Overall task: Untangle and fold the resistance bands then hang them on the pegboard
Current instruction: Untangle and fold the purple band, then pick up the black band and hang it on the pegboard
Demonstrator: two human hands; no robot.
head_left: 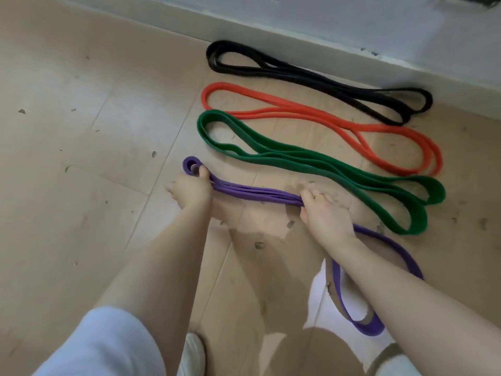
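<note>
A purple resistance band lies on the floor closest to me, its strands gathered into a bundle. My left hand grips its left end, where a small loop sticks out past the thumb. My right hand is closed on the bundle further right. Behind that hand the band trails off in a loose loop under my forearm. Beyond it lie three folded bands in a row: green, red and black. No pegboard is in view.
The floor is beige tile with scattered chips and marks. A pale wall skirting runs along the back, just past the black band. My white-clad knees and a white shoe are at the bottom edge.
</note>
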